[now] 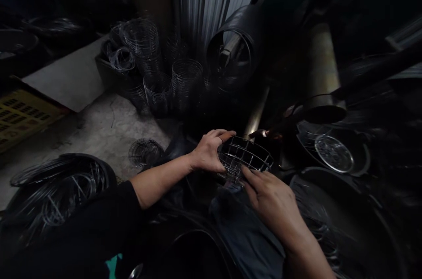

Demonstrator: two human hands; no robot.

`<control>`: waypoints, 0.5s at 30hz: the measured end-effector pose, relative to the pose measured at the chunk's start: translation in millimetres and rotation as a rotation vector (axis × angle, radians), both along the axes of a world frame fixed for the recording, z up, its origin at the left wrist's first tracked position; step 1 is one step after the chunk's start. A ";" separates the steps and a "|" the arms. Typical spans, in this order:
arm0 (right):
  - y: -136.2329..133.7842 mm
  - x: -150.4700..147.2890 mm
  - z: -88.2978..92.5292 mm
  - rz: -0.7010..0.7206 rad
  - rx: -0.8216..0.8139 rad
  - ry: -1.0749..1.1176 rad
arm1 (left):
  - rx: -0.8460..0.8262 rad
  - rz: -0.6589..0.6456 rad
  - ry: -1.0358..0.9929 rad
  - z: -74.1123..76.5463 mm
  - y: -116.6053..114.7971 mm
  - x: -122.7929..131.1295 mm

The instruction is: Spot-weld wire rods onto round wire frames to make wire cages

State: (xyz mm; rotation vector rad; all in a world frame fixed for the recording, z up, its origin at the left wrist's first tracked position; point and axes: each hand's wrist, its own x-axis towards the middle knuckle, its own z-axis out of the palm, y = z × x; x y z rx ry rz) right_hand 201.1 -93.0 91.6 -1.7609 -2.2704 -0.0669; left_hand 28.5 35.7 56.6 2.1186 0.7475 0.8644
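Note:
A round wire basket [245, 153] of thin metal rods is held tilted above my lap. My left hand [211, 150] grips its left side, with the thumb below and the fingers over the upper rim. At the near side of the basket, my right hand [268, 189] has its fingers and thumb closed on the wires. Right behind the basket's far rim are a brass-coloured rod [259, 114] and a dark copper-toned machine arm [277, 132]. Whether they touch the basket is too dark to tell.
Stacked wire baskets [186, 77] stand at the back. One more wire piece [145, 152] lies on the floor. A tub of wire rings [66, 195] is at left, dark basins [349, 217] at right. A thick metal cylinder [321, 63] overhangs the right; a yellow crate [26, 114] sits far left.

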 end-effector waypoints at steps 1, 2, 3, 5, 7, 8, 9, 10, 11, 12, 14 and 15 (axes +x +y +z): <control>1.0 0.0 -2.0 0.016 0.039 0.026 | -0.015 -0.001 -0.017 0.1 1.2 1.1; 2.2 0.6 -3.2 0.030 0.076 0.065 | -0.030 -0.002 -0.032 0.1 2.5 2.2; 3.7 1.8 -3.7 0.040 0.108 0.101 | -0.044 -0.002 -0.045 0.2 3.8 3.3; 7.2 5.4 -3.1 0.058 0.163 0.146 | -0.066 0.000 -0.064 0.0 6.6 5.7; 11.4 9.7 -1.5 0.080 0.208 0.171 | -0.076 0.005 -0.082 -0.8 9.8 9.0; 13.7 11.9 -0.7 0.091 0.230 0.180 | -0.079 0.008 -0.091 -1.4 11.5 10.9; 16.1 14.0 0.2 0.098 0.251 0.188 | -0.083 0.012 -0.099 -2.1 13.3 13.0; 18.7 16.1 1.1 0.103 0.264 0.196 | -0.089 0.016 -0.107 -2.9 15.3 15.2; 21.4 18.1 1.9 0.105 0.271 0.201 | -0.098 0.020 -0.115 -3.7 17.3 17.4; 24.2 20.1 2.9 0.107 0.275 0.203 | -0.109 0.023 -0.122 -4.4 19.4 19.6; 29.6 23.7 5.1 0.110 0.277 0.202 | -0.131 0.019 -0.134 -5.7 23.6 23.8; 32.1 25.4 6.2 0.110 0.280 0.196 | -0.139 0.016 -0.139 -6.2 25.7 25.9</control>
